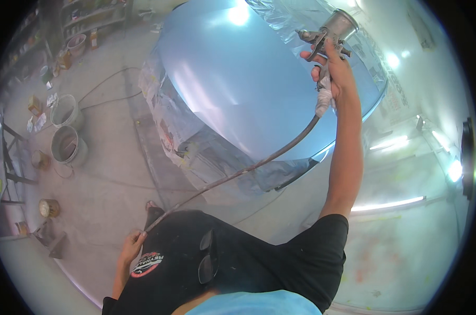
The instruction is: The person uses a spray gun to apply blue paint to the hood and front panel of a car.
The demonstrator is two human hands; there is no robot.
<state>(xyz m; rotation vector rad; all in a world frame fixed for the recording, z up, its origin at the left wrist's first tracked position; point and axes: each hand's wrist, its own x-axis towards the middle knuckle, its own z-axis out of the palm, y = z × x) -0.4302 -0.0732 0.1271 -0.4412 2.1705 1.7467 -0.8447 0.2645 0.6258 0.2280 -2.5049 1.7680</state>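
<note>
My right hand (336, 68) is wrapped round the handle of a spray gun (317, 42), raised at the upper right over a car panel. A metal cup (340, 23) sits on the gun, and pale wrapping covers the hose joint below the grip. From there a long air hose (259, 164) runs down and left to my left hand (134, 242), whose fingers close on it beside my waist. Beneath the gun lies the glossy light-blue car hood (227, 79). Masking sheet (196, 149), creased and greyish, surrounds its edges.
Two buckets (79, 152) (67, 107) stand on the floor at left, near several cans and boxes. A dark-legged table (7, 152) is at the far left edge, with shelves (93, 18) behind. Hose lines cross the floor. Lit, paint-flecked booth wall (390, 252) rises at right.
</note>
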